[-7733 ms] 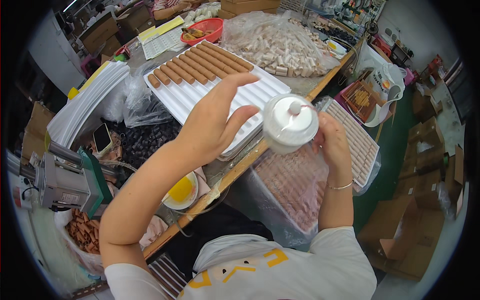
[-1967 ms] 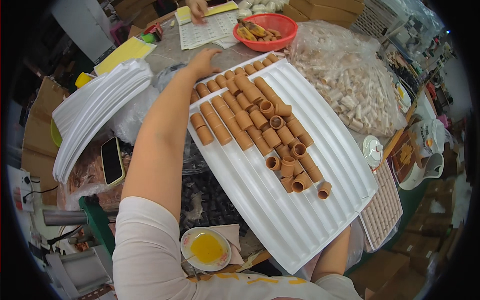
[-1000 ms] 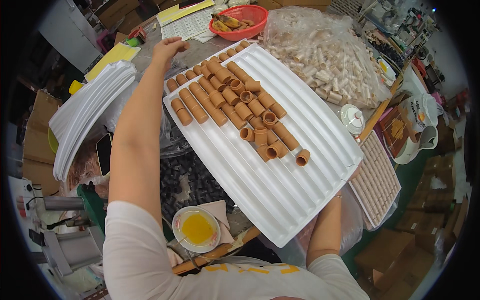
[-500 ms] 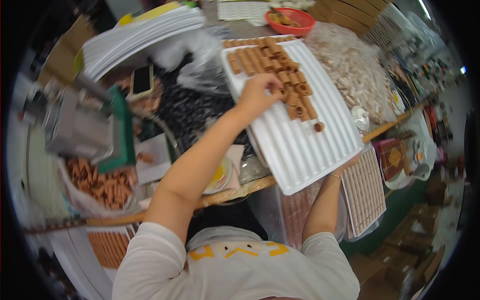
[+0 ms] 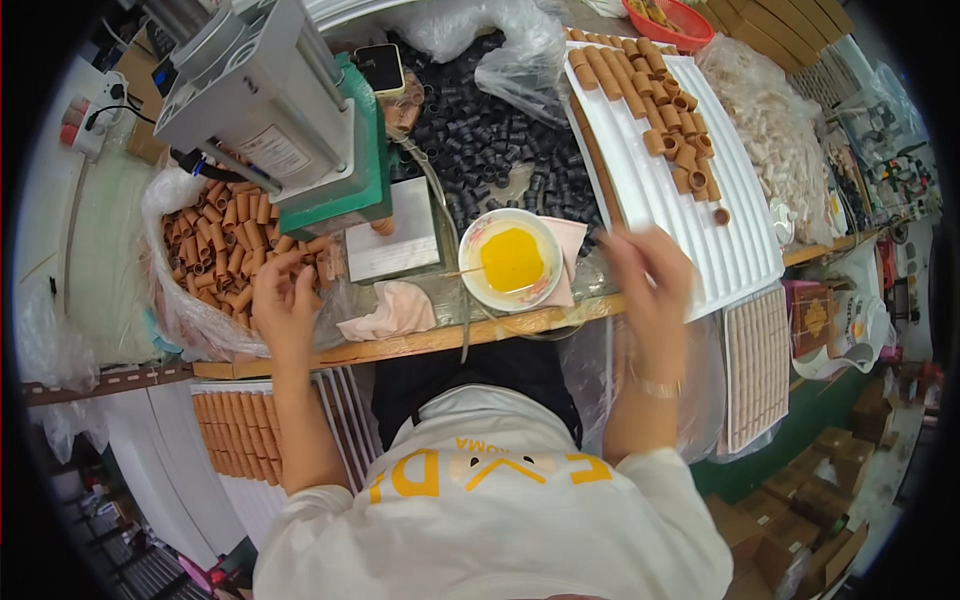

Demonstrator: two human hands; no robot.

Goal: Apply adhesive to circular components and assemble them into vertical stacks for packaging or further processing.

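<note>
My left hand hovers at the near edge of a plastic bag of short brown tubes, its fingers curved and apart, with nothing seen in them. My right hand is blurred by motion above the bench edge, beside a white ridged tray; its fingers look apart and nothing shows in them. Brown tubes lie in rows and a loose pile on the tray's far part. Between my hands stand a grey and green press with a brown tube under it, and a bowl of yellow liquid.
Many black plastic pieces cover the bench's middle, with a phone beside them. A pink cloth lies by the wooden bench edge. To the right are a bag of pale pieces and a filled tray.
The view has turned left. My left hand has left the tubes on the tray and come to the bag of tubes. My right hand has let go of the tray's near edge and moved left.
</note>
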